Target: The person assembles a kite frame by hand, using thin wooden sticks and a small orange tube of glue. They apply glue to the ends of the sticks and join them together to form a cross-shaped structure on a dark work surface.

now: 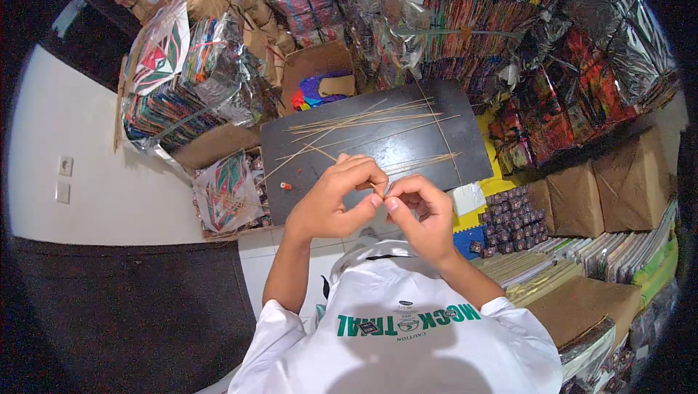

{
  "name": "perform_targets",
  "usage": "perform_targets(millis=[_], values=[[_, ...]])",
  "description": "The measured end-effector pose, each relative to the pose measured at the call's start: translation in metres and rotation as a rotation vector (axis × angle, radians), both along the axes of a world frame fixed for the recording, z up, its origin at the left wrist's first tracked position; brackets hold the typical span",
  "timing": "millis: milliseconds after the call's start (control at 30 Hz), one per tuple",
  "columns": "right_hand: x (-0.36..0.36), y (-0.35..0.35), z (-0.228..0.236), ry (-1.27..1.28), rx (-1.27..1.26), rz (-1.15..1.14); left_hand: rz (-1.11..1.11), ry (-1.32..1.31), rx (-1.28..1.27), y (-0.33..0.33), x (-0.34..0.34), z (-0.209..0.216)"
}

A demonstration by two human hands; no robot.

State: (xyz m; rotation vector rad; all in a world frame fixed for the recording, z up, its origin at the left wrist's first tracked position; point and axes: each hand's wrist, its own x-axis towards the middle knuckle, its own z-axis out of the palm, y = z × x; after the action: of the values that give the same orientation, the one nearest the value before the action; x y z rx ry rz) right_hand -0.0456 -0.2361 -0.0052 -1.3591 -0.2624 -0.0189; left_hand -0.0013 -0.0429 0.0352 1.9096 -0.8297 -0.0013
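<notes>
- My left hand (338, 194) pinches a thin stick (320, 152) running out far-left
- My right hand (423, 214) pinches its near end
- More sticks (440, 157) lie beyond on the counter (469, 139)

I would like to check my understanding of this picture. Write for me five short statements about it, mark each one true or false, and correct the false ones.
1. The left hand pinches a thin stick. True.
2. The right hand rests flat on the table, far from the left one. False: it is raised close to the left hand, with bent fingers.
3. The loose sticks on the dark table all lie parallel. False: several cross one another.
4. A white socket is on the wall at the left. True.
5. The small orange-and-white object lies at the table's right end. False: it lies near the left edge.
</notes>
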Motion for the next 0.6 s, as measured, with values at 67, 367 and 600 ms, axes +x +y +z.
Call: perform_targets(millis=[67,367,600], values=[[-0.0009,0.0000,0.0002,-0.001,-0.004,-0.002,-0.004,0.001,-0.013,0.0008,0.0003,-0.0016],[-0.0048,-0.0021,-0.0005,-0.014,-0.040,-0.014,0.003,-0.007,0.019,-0.0001,-0.0044,0.0025],[-0.0070,-0.0010,-0.0031,-0.027,-0.041,-0.026,0.009,0.008,0.022,-0.0002,-0.0076,0.0020]])
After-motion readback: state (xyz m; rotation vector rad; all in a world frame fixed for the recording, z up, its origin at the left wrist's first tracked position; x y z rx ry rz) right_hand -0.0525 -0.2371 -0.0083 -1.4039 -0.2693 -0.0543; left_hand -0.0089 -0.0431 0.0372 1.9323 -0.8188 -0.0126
